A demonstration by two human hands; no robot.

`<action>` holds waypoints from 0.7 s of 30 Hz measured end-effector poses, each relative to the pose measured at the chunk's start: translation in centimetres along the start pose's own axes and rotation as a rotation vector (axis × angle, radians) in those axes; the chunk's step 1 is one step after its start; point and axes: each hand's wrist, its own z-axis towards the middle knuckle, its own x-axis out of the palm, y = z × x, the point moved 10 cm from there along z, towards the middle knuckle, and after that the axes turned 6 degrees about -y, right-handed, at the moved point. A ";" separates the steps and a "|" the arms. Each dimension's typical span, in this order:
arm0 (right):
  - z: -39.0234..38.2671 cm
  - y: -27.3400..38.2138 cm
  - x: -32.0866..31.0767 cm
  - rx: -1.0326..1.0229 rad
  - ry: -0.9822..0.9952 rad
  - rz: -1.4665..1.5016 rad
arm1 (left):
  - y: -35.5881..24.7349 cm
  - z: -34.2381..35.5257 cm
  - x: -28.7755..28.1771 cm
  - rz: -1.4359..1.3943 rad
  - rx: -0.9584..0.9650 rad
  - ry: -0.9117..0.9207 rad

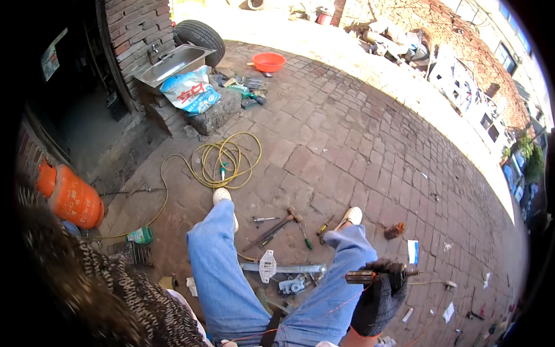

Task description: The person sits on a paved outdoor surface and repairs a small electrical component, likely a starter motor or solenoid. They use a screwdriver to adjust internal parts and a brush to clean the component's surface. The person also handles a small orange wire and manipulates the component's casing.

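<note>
My right hand (378, 301), in a black glove, is closed around a small cylindrical tool (361, 277) with a thin tip, near my right knee. A thin reddish wire runs across my lap. My left hand is not visible; a knit sleeve fills the lower left. Between my legs lie a metal rail (300, 269) with a motor mechanism (292, 284) and a perforated translucent plastic piece (267, 267). Beyond them on the paving are a hammer (294, 214), a green-handled screwdriver (306, 240), a yellow-handled screwdriver (323, 228) and other slim tools.
An orange gas cylinder (78, 199) stands left, near a coiled yellow hose (237, 134) and a green container (140, 235). A metal sink (176, 61) with a bag (188, 92), a tire (202, 37) and a red basin (269, 61) are farther back. A rusty part (395, 230) lies right.
</note>
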 end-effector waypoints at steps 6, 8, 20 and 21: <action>0.3 -0.4 0.0 0.010 -0.030 -0.041 | -0.5 2.4 3.1 -0.008 0.022 -0.002; 0.9 -2.1 0.6 0.125 -0.037 -0.012 | 0.4 3.6 2.3 -0.013 0.006 -0.035; 1.3 -2.4 -1.3 0.141 -0.107 0.109 | -5.2 1.2 -11.9 -0.582 0.089 -0.514; 1.3 -2.1 -1.0 0.139 -0.100 0.124 | -6.3 0.5 -14.0 -0.652 0.136 -0.569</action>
